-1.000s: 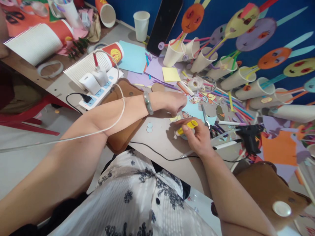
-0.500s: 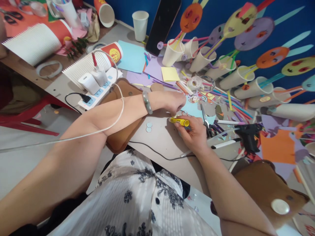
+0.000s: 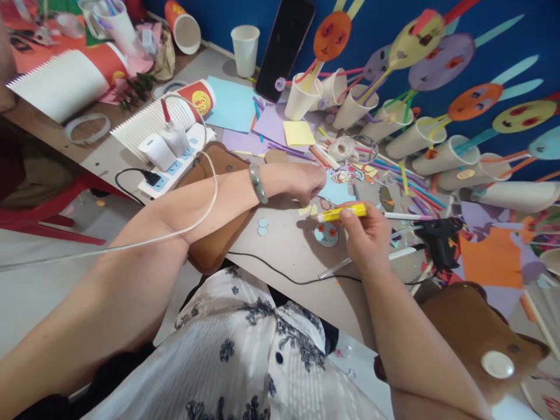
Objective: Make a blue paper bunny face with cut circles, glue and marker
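My right hand (image 3: 367, 230) is closed round a yellow glue stick (image 3: 343, 212), held level above the table. Just below it lies a small blue paper disc with a face (image 3: 326, 234), with orange spots as eyes. My left hand (image 3: 308, 182), bent at the wrist, reaches over the scraps at the table's middle; its fingers are curled and whatever they hold is hidden. Beside it are pale yellow paper pieces (image 3: 307, 210). Two small blue circles (image 3: 262, 226) lie to the left, near the brown cushion (image 3: 214, 233).
Paper cups (image 3: 356, 107) with straw-and-paper faces line the blue wall. A black glue gun (image 3: 441, 242) stands at the right, its cable (image 3: 280, 274) crossing the front. A power strip (image 3: 175, 163) and stacked cups (image 3: 151, 125) are at the left. A white cable passes over my left arm.
My right hand has moved right with the glue stick, which has turned to point left. The blue face disc now shows below it. My left hand has hardly moved.
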Available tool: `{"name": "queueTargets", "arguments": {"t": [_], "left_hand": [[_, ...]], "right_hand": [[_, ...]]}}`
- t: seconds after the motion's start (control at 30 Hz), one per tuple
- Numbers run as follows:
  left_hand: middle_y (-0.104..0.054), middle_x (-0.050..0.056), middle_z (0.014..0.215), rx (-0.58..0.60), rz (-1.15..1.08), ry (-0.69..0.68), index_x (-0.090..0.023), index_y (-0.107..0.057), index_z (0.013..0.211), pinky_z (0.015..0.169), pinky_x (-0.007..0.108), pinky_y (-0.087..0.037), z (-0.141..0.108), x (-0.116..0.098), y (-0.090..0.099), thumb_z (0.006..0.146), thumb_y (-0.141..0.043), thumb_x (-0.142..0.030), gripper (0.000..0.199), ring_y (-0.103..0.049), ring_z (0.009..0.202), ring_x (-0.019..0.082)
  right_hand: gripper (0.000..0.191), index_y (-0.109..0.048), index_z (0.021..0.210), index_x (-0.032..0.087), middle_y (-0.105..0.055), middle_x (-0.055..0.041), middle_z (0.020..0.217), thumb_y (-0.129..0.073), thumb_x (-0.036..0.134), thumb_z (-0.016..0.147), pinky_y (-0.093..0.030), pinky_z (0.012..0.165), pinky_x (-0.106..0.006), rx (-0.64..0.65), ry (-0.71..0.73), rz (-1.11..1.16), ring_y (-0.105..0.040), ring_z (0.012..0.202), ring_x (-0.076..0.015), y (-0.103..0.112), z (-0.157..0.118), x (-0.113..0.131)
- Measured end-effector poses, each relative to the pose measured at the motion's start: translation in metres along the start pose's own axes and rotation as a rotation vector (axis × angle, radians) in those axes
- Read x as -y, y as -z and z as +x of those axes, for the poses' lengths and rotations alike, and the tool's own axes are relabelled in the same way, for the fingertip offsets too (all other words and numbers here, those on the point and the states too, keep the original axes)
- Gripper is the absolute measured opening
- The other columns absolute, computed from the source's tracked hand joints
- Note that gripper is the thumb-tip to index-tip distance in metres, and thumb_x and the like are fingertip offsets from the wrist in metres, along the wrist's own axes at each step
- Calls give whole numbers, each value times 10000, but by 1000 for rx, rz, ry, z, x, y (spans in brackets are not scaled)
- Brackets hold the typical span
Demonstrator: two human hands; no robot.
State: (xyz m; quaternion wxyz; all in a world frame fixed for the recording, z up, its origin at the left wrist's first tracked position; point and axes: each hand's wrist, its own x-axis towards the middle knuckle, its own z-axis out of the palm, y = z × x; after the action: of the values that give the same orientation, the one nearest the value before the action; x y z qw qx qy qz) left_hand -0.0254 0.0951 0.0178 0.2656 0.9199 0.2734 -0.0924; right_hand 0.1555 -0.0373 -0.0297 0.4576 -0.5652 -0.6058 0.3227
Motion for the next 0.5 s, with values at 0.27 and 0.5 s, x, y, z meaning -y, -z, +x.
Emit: {"name": "queueTargets", "arguments": {"t": [0.27,0.5], "left_hand": [[-736,47,951,-14,42,65,-155,-781,962,675,283,-332,-9,-5,7,779,-663,-192,221,-533,759,146],[-743,56,948,-113,82,-32,-173,-773,998,691,294,-357,1,-6,-1,826,-642,-211,220,-615,834,178]], "right_hand": [[230,-677,844,246,-656,-14,675,-652,468,899,-482,631,-377,-136,97,-382,-586,616,-203,16,1,-7],[188,-691,905,259,-723,-42,768,-633,436,928,-512,791,-415,-28,282,-533,-647,739,-236,8,-1,-6]]}}
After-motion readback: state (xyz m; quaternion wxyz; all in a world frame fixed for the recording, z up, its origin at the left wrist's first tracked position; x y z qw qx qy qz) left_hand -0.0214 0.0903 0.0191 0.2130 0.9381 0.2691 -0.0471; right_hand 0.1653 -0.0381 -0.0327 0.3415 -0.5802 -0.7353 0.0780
